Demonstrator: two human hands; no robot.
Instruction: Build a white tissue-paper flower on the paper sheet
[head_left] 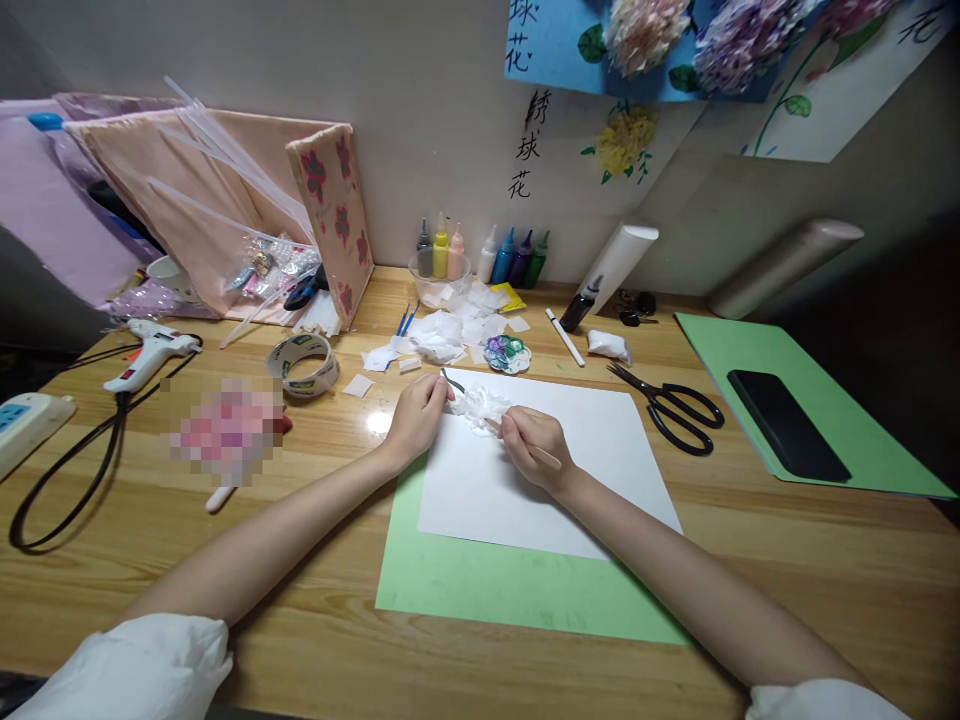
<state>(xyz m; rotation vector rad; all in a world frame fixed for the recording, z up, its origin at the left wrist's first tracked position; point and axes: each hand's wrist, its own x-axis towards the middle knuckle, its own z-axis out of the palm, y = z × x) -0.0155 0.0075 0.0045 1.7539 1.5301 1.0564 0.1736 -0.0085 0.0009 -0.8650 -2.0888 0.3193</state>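
On paper (510,512), white ruffles (480,400) between left hand (416,412) and right hand (538,447)

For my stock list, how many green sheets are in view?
2: a front sheet under the white paper, a right-hand sheet beneath the black smartphone; more may be stacked underneath.

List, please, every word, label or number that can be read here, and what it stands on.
"绣球花": sheet with the yellow flower, its first character smudged.
"球花": blue poster, cut by the picture's top edge.
Right-hand poster: writing cut off, unclear.
Tape roll, power strip: any print too small.
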